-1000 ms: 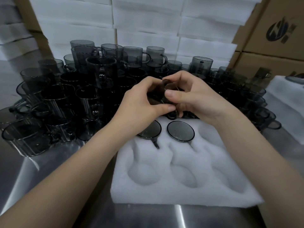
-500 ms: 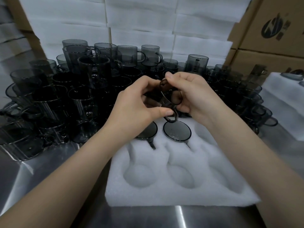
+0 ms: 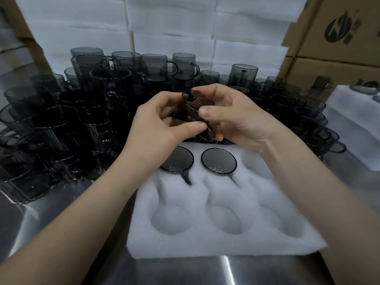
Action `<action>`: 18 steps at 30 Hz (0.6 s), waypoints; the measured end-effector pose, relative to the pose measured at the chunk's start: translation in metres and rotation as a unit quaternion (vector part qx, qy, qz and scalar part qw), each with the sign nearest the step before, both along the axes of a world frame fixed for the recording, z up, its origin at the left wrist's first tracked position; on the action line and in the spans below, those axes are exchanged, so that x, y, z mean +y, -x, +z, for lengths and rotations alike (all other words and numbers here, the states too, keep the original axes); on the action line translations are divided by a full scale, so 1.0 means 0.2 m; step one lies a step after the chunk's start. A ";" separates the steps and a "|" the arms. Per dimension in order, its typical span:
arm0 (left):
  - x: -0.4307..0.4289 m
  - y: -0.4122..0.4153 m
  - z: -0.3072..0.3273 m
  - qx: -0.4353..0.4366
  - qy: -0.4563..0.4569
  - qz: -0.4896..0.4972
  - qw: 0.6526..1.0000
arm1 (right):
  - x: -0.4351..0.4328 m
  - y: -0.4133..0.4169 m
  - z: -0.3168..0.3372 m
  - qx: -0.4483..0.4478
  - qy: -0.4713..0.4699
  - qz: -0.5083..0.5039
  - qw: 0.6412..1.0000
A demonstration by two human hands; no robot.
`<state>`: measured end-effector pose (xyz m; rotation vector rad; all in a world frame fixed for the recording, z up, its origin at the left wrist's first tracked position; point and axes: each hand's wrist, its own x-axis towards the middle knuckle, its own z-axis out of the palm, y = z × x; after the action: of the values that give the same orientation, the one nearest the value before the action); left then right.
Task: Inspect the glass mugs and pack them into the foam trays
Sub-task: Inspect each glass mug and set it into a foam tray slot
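Both hands hold one smoky grey glass mug (image 3: 195, 108) tilted on its side above the far edge of the white foam tray (image 3: 222, 241). My left hand (image 3: 162, 130) grips it from the left with thumb and fingers. My right hand (image 3: 236, 118) grips it from the right, thumb on the glass wall. Two mugs sit in the tray's far pockets, the left one (image 3: 177, 160) and the middle one (image 3: 218, 163), their handles pointing toward me. The three near pockets and the far right pocket hold nothing.
A dense crowd of grey glass mugs (image 3: 61, 124), some stacked, covers the steel table (image 3: 51, 212) behind and left of the tray. White foam sheets (image 3: 174, 27) are piled at the back. Cardboard boxes (image 3: 339, 33) stand at right, with another foam tray (image 3: 353, 112) holding mugs.
The two hands have turned the mug between them, so its rim now tips up toward the left. The hands stay above the tray's far edge.
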<state>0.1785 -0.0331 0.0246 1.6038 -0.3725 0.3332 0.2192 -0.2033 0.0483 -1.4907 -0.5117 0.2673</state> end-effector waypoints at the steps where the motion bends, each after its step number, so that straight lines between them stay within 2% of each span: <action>1: 0.00 0.00 0.00 -0.005 -0.014 0.004 1.000 | 0.01 0.01 0.00 -0.021 0.028 -0.027 0.999; 4: -0.01 0.01 -0.01 -0.019 -0.049 0.018 0.998 | 0.04 0.03 0.01 -0.082 0.091 -0.095 0.988; 10: -0.03 0.02 0.01 -0.056 -0.122 0.055 0.989 | 0.07 0.04 0.01 -0.133 0.064 -0.192 0.970; 14: -0.03 0.02 0.01 -0.061 -0.120 0.085 0.987 | 0.08 0.02 0.00 -0.057 0.017 -0.190 0.980; 16: -0.03 0.02 0.01 -0.058 -0.081 0.099 0.990 | 0.06 0.01 0.02 -0.007 -0.071 -0.161 0.984; 18: -0.02 0.01 0.01 -0.060 -0.040 0.108 0.991 | 0.04 0.00 0.04 0.009 -0.097 -0.139 0.985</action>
<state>0.1774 -0.0364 0.0256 1.7118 -0.3063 0.5886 0.2193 -0.1947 0.0558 -1.3491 -0.3000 0.0107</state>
